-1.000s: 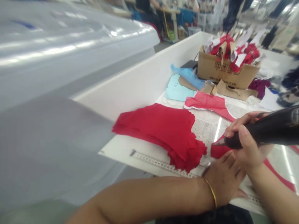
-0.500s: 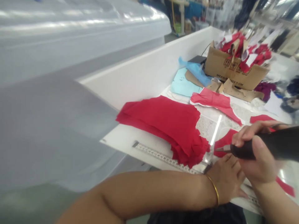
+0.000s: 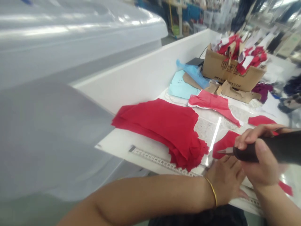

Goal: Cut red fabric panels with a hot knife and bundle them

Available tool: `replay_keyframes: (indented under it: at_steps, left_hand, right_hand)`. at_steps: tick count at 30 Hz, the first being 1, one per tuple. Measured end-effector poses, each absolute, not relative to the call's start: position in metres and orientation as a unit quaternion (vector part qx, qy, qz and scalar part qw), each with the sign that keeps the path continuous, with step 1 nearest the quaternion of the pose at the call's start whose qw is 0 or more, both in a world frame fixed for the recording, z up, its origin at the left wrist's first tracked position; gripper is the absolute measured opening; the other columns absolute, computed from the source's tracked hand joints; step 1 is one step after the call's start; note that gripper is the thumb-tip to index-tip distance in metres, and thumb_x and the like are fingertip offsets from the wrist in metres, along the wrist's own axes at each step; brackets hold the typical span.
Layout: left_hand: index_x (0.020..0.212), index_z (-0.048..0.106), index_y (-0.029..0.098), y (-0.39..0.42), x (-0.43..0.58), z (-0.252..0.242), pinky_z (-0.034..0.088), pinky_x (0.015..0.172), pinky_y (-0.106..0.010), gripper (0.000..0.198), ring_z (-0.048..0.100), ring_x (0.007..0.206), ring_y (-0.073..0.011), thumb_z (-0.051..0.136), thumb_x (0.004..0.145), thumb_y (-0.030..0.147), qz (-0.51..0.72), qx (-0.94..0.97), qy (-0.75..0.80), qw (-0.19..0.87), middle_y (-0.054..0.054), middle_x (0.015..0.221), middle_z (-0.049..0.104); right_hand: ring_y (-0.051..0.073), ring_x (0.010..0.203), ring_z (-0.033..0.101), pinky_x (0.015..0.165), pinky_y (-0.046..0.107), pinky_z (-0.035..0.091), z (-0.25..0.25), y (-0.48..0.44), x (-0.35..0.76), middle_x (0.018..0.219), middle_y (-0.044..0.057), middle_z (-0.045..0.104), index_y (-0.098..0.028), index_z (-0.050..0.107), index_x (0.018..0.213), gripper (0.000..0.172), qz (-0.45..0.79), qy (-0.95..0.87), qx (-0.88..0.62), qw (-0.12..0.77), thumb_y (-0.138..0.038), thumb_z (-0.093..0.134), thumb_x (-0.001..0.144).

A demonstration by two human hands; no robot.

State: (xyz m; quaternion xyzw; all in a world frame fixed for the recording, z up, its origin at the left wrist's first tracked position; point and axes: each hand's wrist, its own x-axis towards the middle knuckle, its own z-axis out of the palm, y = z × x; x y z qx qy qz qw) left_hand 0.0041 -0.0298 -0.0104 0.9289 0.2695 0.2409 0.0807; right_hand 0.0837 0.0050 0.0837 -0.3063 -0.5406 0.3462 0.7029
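Observation:
In my right hand (image 3: 261,153) is a black tool (image 3: 279,146) with a pointed metal tip, my fingers wrapped round its body. The tip lies over a red fabric piece (image 3: 224,142) on the table. My left hand (image 3: 227,180), with a gold bangle at its wrist, rests flat at the near edge of that piece, fingers spread, just below the tip. A stack of red fabric pieces (image 3: 162,122) lies left of both hands. Between the stack and the table's front edge runs a measuring tape (image 3: 160,161).
A cardboard box (image 3: 232,72) full of red and white scraps stands at the back. Nearer are light blue paper (image 3: 181,84), brown paper pieces (image 3: 240,94) and a pink-red piece (image 3: 213,103). A white panel (image 3: 141,69) borders the table's left side.
The view has shifted slightly, so the table and its things appear a little further left. Both hands keep nearly the same pose, with the tool still held.

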Motion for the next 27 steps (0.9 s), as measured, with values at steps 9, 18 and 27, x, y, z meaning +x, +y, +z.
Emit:
replay_keyframes:
  at_steps: [9, 18, 27]
  left_hand:
    - [0.136, 0.054, 0.003, -0.015, -0.01, -0.01, 0.044, 0.111, -0.043, 0.093, 0.054, 0.136, -0.0376, 0.06, 0.082, 0.079, 0.257, 0.923, 0.285, -0.033, -0.026, 0.142, 0.059]
    - [0.137, 0.055, 0.005, -0.018, -0.014, -0.015, 0.045, 0.111, -0.042, 0.091, 0.051, 0.139, -0.0358, 0.054, 0.085, 0.079, 0.246, 0.925, 0.287, -0.034, -0.025, 0.144, 0.058]
    - [0.133, 0.058, 0.007, -0.017, -0.02, -0.001, 0.046, 0.109, -0.04, 0.068, 0.053, 0.136, -0.0328, 0.043, 0.1, 0.064, 0.28, 0.914, 0.291, -0.038, -0.022, 0.139, 0.062]
  right_hand:
    - [0.014, 0.05, 0.058, 0.054, 0.031, 0.051, 0.075, 0.061, 0.117, 0.065, -0.006, 0.061, -0.023, 0.053, 0.104, 0.026, 0.2, -0.507, -0.36, 0.757, -0.025, 0.071, 0.084]
    - [0.014, 0.047, 0.06, 0.048, 0.028, 0.051, 0.071, 0.072, 0.121, 0.064, -0.007, 0.062, -0.021, 0.055, 0.102, 0.023, 0.166, -0.517, -0.362, 0.758, -0.023, 0.068, 0.084]
    - [0.013, 0.045, 0.058, 0.048, 0.029, 0.051, 0.074, 0.072, 0.121, 0.06, -0.008, 0.061, -0.022, 0.054, 0.102, 0.021, 0.153, -0.518, -0.382, 0.75, -0.022, 0.065, 0.084]
